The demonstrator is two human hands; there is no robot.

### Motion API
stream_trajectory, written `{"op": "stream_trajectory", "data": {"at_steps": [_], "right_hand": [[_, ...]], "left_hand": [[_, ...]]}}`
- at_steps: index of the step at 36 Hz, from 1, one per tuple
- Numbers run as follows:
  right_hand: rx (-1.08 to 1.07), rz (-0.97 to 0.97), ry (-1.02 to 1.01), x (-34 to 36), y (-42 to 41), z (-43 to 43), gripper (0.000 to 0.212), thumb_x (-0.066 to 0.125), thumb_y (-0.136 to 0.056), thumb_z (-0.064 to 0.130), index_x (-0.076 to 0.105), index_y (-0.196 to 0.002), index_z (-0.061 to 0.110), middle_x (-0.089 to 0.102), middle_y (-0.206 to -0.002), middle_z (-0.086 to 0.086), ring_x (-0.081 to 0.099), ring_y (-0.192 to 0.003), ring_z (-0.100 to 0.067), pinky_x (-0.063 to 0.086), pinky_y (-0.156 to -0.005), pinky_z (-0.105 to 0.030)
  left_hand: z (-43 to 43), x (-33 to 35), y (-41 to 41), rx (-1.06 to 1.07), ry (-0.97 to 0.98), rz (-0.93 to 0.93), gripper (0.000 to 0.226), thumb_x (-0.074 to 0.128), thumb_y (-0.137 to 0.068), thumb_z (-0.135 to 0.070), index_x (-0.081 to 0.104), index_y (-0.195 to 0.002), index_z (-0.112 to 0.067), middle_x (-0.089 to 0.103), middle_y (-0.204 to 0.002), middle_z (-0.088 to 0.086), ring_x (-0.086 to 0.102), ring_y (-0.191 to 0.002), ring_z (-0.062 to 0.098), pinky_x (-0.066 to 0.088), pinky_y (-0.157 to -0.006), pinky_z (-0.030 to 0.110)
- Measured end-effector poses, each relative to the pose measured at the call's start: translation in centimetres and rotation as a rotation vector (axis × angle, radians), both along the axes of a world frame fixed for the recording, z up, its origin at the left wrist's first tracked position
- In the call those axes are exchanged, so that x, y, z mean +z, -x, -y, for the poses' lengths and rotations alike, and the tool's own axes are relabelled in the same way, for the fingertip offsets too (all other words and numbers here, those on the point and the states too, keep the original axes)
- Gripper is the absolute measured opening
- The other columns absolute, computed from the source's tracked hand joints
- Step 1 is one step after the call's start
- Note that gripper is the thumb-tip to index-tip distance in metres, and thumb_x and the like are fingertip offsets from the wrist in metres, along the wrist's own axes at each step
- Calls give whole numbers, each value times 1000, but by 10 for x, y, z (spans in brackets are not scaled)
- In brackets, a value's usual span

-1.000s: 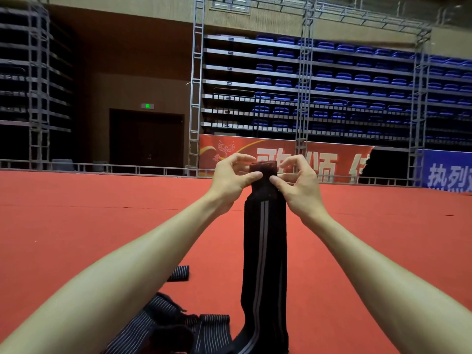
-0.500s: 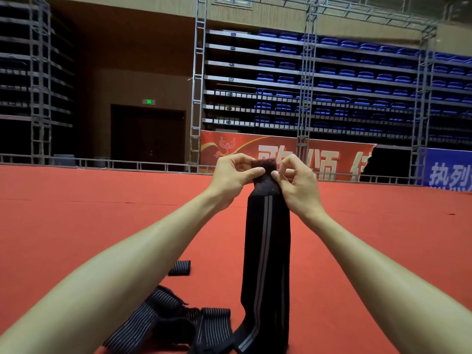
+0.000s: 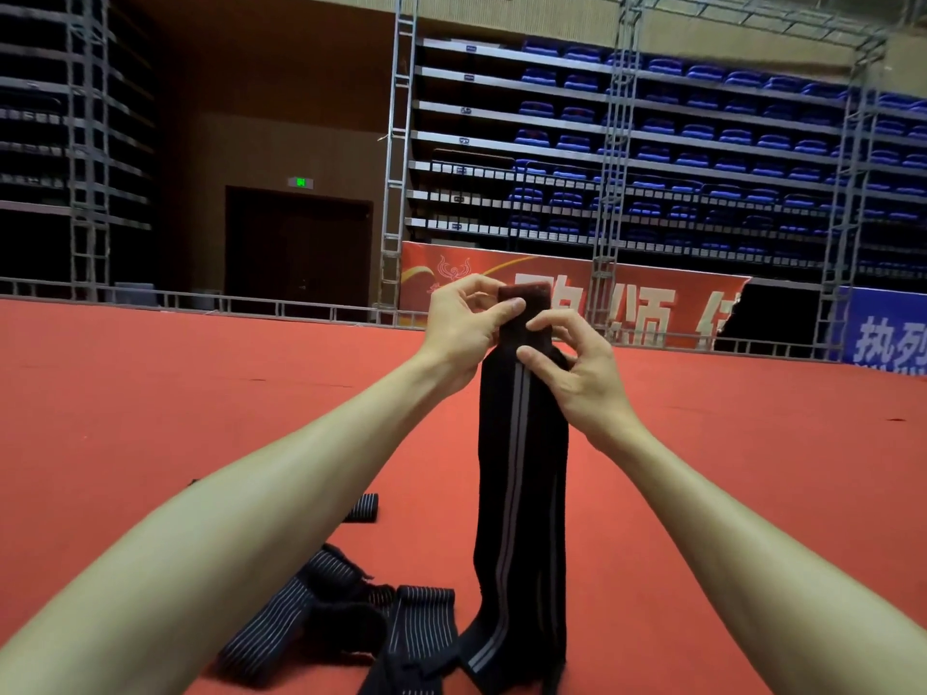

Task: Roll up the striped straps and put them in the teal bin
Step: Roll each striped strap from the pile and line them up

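Observation:
A long black strap with grey centre stripes [image 3: 521, 484] hangs upright in front of me, its lower end trailing on the red floor. My left hand [image 3: 464, 328] pinches its top end from the left, thumb across the folded tip. My right hand [image 3: 577, 368] grips the strap just below, from the right, fingers curled over its front. More striped straps [image 3: 321, 609] lie in a loose heap on the floor at the lower left. The teal bin is not in view.
A small rolled or folded striped piece [image 3: 362, 508] lies on the red carpet [image 3: 150, 393] beyond my left forearm. A metal rail and truss towers edge the floor at the back, with banners [image 3: 652, 313] and blue seating behind.
The strap's top end now sticks up higher above my fingers. My right hand has slid lower down the strap, and both hands have shifted slightly.

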State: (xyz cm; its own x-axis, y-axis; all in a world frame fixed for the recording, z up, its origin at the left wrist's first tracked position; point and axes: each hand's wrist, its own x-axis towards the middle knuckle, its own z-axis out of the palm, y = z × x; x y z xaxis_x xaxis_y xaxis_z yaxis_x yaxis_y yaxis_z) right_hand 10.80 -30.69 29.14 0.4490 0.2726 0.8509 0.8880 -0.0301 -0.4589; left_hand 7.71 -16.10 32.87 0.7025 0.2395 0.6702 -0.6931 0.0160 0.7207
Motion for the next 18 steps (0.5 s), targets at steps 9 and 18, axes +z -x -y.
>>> {"op": "stream_trajectory", "data": {"at_steps": [9,18], "right_hand": [[-59,-84,-138,0,-3,1,22,78,-81,8,68,-97,17,68,-102,15,59,-98,16,43,-80,-4],[-32,-146,-255,-7,-7,-3,23,71,-84,-2,64,-101,12,67,-101,9,59,-94,14,44,-79,-6]], "left_hand": [[2,-32,-1,7,-265,-88,25,62,-97,-23,50,-118,-22,62,-114,3,61,-107,12,52,-89,28],[16,-63,-4,-57,-303,-153,16,47,-104,-23,39,-118,-25,56,-124,6,59,-114,16,52,-96,34]]}}
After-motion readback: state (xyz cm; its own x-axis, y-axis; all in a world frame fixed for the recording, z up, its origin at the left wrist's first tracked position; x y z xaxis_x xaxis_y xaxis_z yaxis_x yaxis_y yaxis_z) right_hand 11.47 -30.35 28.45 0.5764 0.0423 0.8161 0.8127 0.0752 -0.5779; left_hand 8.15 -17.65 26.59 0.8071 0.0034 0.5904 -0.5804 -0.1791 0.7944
